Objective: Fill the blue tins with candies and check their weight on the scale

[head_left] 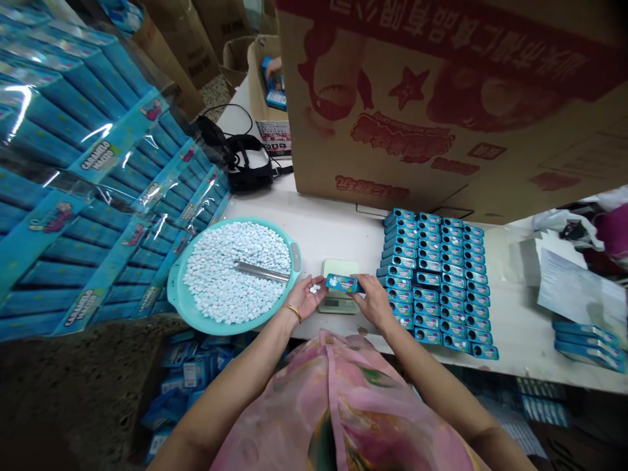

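Observation:
My left hand [305,298] is cupped palm up beside the basin, with a few pale candies [314,288] resting in it. My right hand [375,301] grips one end of a small blue candy box [342,283], whose other end is by my left fingers. Both hands are over a pale green scale [340,267]. To the left, a turquoise basin [173,288] holds a heap of white and light blue candies [220,261] with a metal scoop [262,271] lying on them. Rows of similar blue boxes [426,294] stand right of my right hand.
A large carton [392,98] stands behind the scale and boxes. Wrapped blue packs [98,163] are stacked at the left. A black headset [249,163] lies behind the basin. Another person's hand [275,65] is at an open carton at the back.

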Tool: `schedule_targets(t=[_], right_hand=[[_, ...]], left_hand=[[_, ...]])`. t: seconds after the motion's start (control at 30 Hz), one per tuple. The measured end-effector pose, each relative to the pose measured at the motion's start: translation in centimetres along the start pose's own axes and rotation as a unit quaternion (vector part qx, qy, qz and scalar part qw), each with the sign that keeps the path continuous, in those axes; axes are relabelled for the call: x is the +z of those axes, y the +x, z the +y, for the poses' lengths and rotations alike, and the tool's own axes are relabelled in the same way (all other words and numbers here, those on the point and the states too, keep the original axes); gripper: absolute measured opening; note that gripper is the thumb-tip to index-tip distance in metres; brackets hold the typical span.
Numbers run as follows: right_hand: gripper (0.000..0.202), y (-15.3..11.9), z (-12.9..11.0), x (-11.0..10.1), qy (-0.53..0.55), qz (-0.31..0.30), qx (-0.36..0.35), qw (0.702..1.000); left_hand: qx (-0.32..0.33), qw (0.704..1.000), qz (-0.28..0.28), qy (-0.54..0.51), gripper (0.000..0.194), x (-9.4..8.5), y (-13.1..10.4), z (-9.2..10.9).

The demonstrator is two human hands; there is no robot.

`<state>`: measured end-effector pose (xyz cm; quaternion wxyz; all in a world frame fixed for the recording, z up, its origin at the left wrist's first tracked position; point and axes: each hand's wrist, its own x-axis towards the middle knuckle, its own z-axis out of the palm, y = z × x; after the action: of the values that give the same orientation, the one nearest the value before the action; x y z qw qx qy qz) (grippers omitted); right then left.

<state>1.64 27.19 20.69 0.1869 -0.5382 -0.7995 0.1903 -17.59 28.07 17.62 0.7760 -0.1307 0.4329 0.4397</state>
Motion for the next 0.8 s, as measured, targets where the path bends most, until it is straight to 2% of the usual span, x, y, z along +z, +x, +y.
schedule_targets(t=[0.13,0.27,0.33,0.43,0.47,0.53,0.6,0.67,0.73,0.8], right_hand=[[0.027,0.5,2.5,3.3,0.202,0.032,0.081,0.975],[0.028,0.7,4.1,5.6,0.280,0.024,0.122,0.952],[0.034,0.4,4.5,5.3,0.286,0.014,0.128,0.950],[0.052,-0.6,4.3,3.2,0.233,0.022,0.112,0.966],[0.054,-1.0,3.9,2.3,0.200,0.036,0.095,0.974],[0.045,-1.7,2.1,0.7,0.144,0.051,0.045,0.987],[0.031,-2.1,-0.6,0.3,0.126,0.027,-0.023,0.991],[0.024,-2.0,-3.9,1.2,0.122,-0.042,-0.100,0.987],[0.021,-1.5,-6.8,2.9,0.091,-0.127,-0.169,0.973],[0.018,-0.9,-8.8,4.8,0.049,-0.198,-0.199,0.959]], left_hand=[[0.033,0.999,0.011,0.023,0.014,-1.3,-1.5,1.3],[0.078,0.995,0.025,0.060,0.021,-3.4,-3.7,2.3],[0.095,0.993,0.036,0.066,0.022,-4.5,-4.8,2.8],[0.113,0.990,0.046,0.063,0.023,-5.7,-6.3,3.4],[0.117,0.990,0.049,0.063,0.023,-6.0,-6.7,3.5],[0.116,0.990,0.050,0.070,0.023,-6.2,-7.3,3.3],[0.093,0.991,0.037,0.093,0.024,-6.2,-7.7,2.7],[0.050,0.991,0.009,0.123,0.025,-5.9,-7.9,1.7],[0.012,0.989,-0.026,0.146,0.027,-5.7,-8.0,0.6],[0.003,0.987,-0.045,0.156,0.031,-5.8,-8.1,-0.3]])
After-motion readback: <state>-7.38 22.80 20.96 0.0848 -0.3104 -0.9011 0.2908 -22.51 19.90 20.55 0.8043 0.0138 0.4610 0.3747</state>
